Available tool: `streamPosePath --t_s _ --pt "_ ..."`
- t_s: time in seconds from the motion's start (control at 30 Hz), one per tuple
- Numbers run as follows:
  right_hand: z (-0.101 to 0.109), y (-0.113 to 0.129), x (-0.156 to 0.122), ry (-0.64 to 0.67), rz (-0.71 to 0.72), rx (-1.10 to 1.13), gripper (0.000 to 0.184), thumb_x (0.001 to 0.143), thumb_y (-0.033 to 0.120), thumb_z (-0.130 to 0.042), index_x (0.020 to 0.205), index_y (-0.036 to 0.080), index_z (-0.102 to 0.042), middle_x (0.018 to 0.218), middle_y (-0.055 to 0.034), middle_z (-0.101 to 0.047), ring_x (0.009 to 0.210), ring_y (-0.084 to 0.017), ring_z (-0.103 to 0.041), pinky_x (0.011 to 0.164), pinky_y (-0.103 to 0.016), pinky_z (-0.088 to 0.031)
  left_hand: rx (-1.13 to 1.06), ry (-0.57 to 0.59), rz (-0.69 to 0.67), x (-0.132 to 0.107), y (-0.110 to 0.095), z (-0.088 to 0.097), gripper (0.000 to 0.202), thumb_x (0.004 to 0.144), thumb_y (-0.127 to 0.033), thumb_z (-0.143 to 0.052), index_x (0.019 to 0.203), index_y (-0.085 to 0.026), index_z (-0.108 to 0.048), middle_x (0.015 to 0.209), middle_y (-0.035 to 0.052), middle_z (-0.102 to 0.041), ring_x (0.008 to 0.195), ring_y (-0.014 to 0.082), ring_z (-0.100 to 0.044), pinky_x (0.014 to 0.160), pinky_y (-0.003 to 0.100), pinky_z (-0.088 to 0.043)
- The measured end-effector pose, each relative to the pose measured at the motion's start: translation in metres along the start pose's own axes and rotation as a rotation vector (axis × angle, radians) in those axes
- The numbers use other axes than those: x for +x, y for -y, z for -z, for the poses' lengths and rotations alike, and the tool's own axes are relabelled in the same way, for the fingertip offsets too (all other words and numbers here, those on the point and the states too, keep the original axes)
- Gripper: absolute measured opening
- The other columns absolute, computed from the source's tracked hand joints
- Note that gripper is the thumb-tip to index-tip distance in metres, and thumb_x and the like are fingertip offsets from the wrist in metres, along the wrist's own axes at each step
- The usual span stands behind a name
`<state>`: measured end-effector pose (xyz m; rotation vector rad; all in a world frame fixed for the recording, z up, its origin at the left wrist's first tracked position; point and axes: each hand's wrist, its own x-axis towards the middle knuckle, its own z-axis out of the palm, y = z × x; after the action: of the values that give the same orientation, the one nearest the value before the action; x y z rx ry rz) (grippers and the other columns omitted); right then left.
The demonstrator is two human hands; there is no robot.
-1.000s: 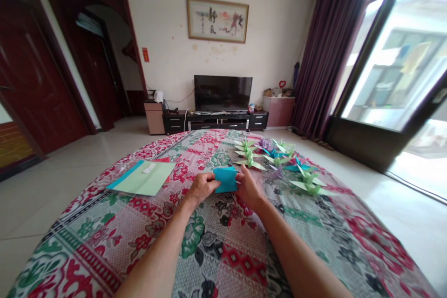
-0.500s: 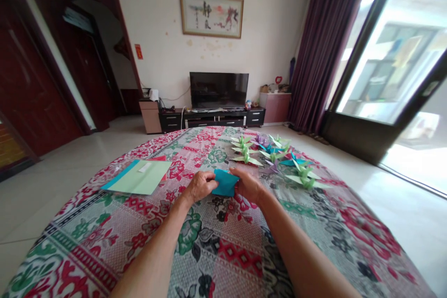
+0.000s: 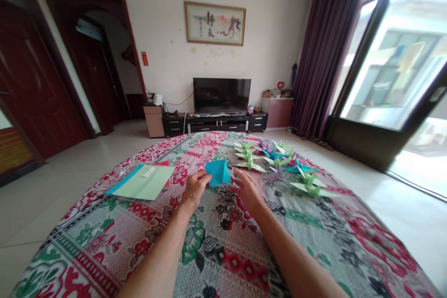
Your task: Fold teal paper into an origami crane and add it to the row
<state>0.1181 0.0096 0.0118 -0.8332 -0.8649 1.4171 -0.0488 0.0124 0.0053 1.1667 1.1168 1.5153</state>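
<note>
A folded piece of blue origami paper (image 3: pixel 217 173) is held up above the table, with a triangular flap showing on its right side. My left hand (image 3: pixel 196 188) pinches its left edge between thumb and fingers. Just right of the paper, my right hand (image 3: pixel 247 188) has its fingers spread, close to the paper's right corner; whether a fingertip touches it I cannot tell. Beyond my right hand stand several folded paper cranes: a light green crane (image 3: pixel 250 164), a purple crane (image 3: pixel 276 173) and a blue crane (image 3: pixel 298 167) among them.
On the left of the table lies a stack of coloured paper sheets (image 3: pixel 143 186), light green on top, with a small white slip (image 3: pixel 148 172) on it. A patterned cloth (image 3: pixel 240 260) covers the round table. A television (image 3: pixel 222 95) stands on a low cabinet (image 3: pixel 174 125) by the far wall.
My right hand has let go of the blue paper and opened its fingers. The paper is now turned, with a triangular flap in sight. The view has tilted up slightly.
</note>
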Motion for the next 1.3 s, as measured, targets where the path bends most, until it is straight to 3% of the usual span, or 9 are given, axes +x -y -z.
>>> streamPosePath --t_s 0.1,0.2,0.33,0.47,0.6,0.9,1.07,1.23,1.3 --pt "-0.006 -0.008 -0.004 -0.206 0.147 -0.097 0.029 0.066 0.045 -0.065 0.081 0.021 -0.062 0.086 -0.0024 -0.061 0.082 -0.018 -0.058 0.060 -0.026 -0.047 -0.027 -0.067 -0.028 0.002 0.003 -0.002 0.019 0.061 -0.034 -0.064 0.060 -0.015 -0.061 0.053 -0.0039 -0.054 0.049 0.0088 -0.045 0.050 0.020 -0.033" --pt "-0.012 -0.015 -0.009 -0.289 0.250 -0.239 0.030 0.069 0.047 -0.060 0.084 0.020 -0.062 0.072 -0.0003 -0.059 0.068 -0.016 -0.057 0.058 -0.026 -0.046 -0.017 -0.109 -0.057 0.002 0.005 -0.004 0.020 0.061 -0.034 -0.064 0.060 -0.014 -0.060 0.053 -0.0041 -0.053 0.048 0.0085 -0.044 0.049 0.020 -0.033" --pt "-0.018 -0.018 -0.016 -0.161 0.177 -0.306 0.033 0.070 0.046 -0.060 0.090 0.021 -0.062 0.081 -0.0025 -0.062 0.077 -0.018 -0.058 0.059 -0.027 -0.047 0.004 -0.115 -0.061 0.000 0.001 -0.007 0.020 0.063 -0.034 -0.064 0.062 -0.014 -0.060 0.052 -0.0046 -0.052 0.049 0.0087 -0.044 0.050 0.020 -0.034" --pt "-0.020 -0.015 -0.018 0.088 0.087 -0.077 0.039 0.069 0.041 -0.065 0.104 0.028 -0.056 0.097 -0.0006 -0.060 0.089 -0.018 -0.058 0.066 -0.028 -0.050 0.085 -0.093 -0.073 -0.004 -0.002 -0.009 0.020 0.065 -0.034 -0.061 0.063 -0.015 -0.060 0.051 -0.0046 -0.051 0.050 0.0090 -0.044 0.051 0.020 -0.035" --pt "-0.021 -0.012 -0.017 0.210 -0.044 0.093 0.038 0.067 0.034 -0.069 0.101 0.026 -0.055 0.090 0.0005 -0.062 0.079 -0.014 -0.060 0.063 -0.026 -0.049 0.229 -0.055 -0.159 -0.004 -0.001 -0.012 0.019 0.067 -0.034 -0.059 0.061 -0.015 -0.060 0.052 -0.0043 -0.050 0.052 0.0097 -0.045 0.052 0.020 -0.035" --pt "-0.019 -0.015 -0.011 0.158 -0.120 0.211 0.029 0.058 0.022 -0.073 0.083 0.022 -0.058 0.077 0.0028 -0.063 0.066 -0.010 -0.056 0.061 -0.025 -0.051 0.553 0.097 -0.361 -0.016 -0.017 -0.017 0.016 0.071 -0.025 -0.056 0.075 -0.018 -0.070 0.078 0.0020 -0.063 0.073 0.0148 -0.055 0.068 0.024 -0.041" --pt "-0.015 -0.007 -0.007 0.120 -0.157 0.210 0.024 0.058 0.019 -0.071 0.078 0.021 -0.057 0.076 0.0030 -0.062 0.062 -0.009 -0.055 0.060 -0.023 -0.052 0.549 0.158 -0.369 -0.018 -0.022 -0.016 0.018 0.070 -0.022 -0.056 0.081 -0.019 -0.071 0.086 0.0034 -0.064 0.075 0.0154 -0.057 0.068 0.024 -0.045" --pt "-0.012 -0.007 -0.008 0.158 -0.150 0.108 0.024 0.060 0.020 -0.069 0.081 0.021 -0.058 0.073 0.0033 -0.060 0.059 -0.008 -0.052 0.054 -0.022 -0.052 0.415 0.135 -0.352 -0.016 -0.032 -0.007 0.039 0.067 -0.013 -0.053 0.104 -0.020 -0.064 0.127 0.0060 -0.049 0.098 0.0179 -0.056 0.074 0.024 -0.049" --pt "-0.011 -0.008 -0.008 0.183 -0.142 0.055 0.024 0.061 0.021 -0.069 0.083 0.021 -0.060 0.073 0.0032 -0.060 0.058 -0.008 -0.052 0.053 -0.021 -0.051 0.441 0.165 -0.354 -0.015 -0.036 -0.004 0.043 0.066 -0.010 -0.051 0.105 -0.021 -0.064 0.132 0.0051 -0.046 0.111 0.0202 -0.050 0.074 0.023 -0.049"
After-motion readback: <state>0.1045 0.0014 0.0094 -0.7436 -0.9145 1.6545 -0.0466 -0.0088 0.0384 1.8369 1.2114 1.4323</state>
